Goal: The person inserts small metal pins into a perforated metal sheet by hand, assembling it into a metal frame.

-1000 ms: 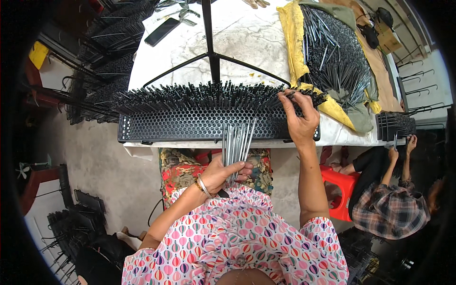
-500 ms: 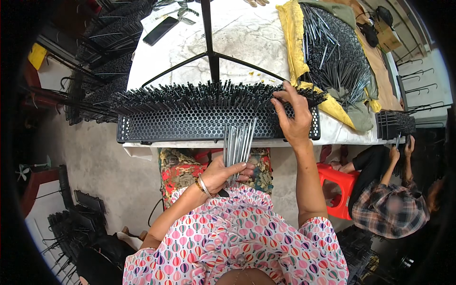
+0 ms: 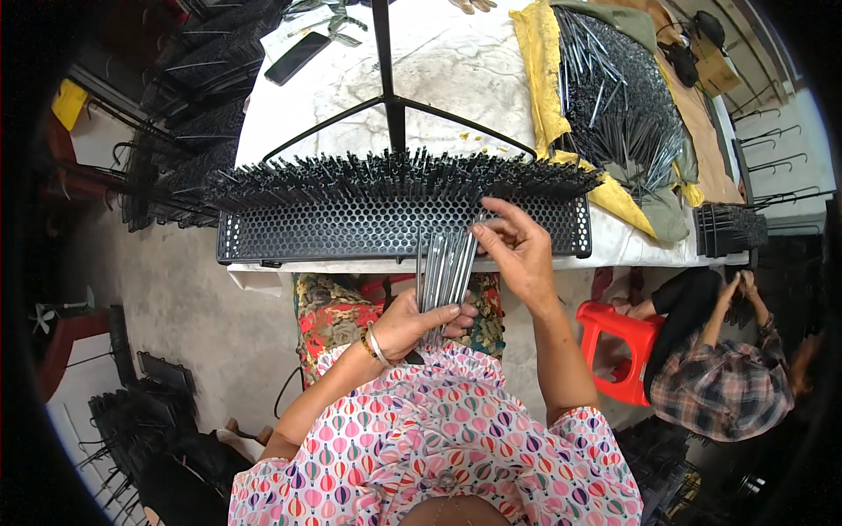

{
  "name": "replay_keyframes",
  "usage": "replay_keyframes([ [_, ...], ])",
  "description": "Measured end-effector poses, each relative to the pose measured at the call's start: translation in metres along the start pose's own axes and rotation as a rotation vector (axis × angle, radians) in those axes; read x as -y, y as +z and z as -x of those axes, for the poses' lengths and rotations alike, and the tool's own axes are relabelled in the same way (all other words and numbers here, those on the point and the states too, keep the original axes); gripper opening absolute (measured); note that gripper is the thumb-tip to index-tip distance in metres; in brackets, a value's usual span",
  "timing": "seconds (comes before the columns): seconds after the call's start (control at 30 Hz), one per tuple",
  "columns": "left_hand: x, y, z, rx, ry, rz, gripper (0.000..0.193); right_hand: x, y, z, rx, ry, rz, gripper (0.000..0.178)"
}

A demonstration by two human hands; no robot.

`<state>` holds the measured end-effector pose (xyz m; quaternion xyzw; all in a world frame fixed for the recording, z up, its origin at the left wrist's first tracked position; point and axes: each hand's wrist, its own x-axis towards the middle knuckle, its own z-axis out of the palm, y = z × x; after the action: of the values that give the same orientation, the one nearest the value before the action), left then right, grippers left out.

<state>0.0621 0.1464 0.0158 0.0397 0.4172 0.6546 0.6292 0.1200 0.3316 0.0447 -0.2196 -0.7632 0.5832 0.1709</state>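
Pointing up toward the perforated rack, the rod bundle stands nearly upright.

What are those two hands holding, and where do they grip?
Left hand clasps a bundle of thin grey metal rods near its lower end; right hand pinches the rod tops.

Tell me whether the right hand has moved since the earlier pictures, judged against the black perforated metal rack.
Yes. The right hand has come back from the black perforated metal rack's top toward the bundle of grey metal rods.

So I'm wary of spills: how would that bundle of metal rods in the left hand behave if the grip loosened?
The bundle of metal rods looks stiff and smooth; the left hand grips only its lower end, so rods would probably slide and fan apart.
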Motion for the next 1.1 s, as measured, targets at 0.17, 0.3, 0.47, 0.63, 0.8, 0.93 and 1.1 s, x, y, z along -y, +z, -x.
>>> replay_keyframes([
  [0.17, 0.004, -0.004, -0.003, -0.046, -0.028, 0.020, 0.034, 0.006, -0.013, 0.000, -0.108, 0.036, -0.225, 0.030],
  [0.3, 0.005, -0.004, -0.007, -0.071, -0.024, 0.053, 0.033, 0.021, -0.035, -0.012, -0.484, -0.272, -0.008, 0.025],
  [0.47, 0.008, -0.005, -0.012, -0.098, -0.047, 0.076, 0.033, -0.006, -0.048, -0.043, -0.543, -0.549, 0.190, 0.025],
  [0.63, 0.004, -0.001, -0.007, -0.114, -0.023, 0.039, 0.027, -0.013, -0.042, -0.042, -0.458, -0.592, 0.365, 0.023],
  [0.8, 0.002, -0.001, -0.007, -0.156, -0.026, 0.050, 0.025, -0.006, -0.037, -0.038, -0.365, -0.724, 0.669, 0.018],
  [0.93, -0.001, -0.001, -0.006, -0.137, -0.024, 0.084, 0.025, 0.003, -0.031, -0.018, -0.394, -0.726, 0.547, 0.021],
  [1.1, 0.000, -0.002, -0.006, -0.137, -0.009, 0.116, 0.026, 0.000, -0.006, 0.029, -0.073, -0.078, 0.264, 0.017],
])
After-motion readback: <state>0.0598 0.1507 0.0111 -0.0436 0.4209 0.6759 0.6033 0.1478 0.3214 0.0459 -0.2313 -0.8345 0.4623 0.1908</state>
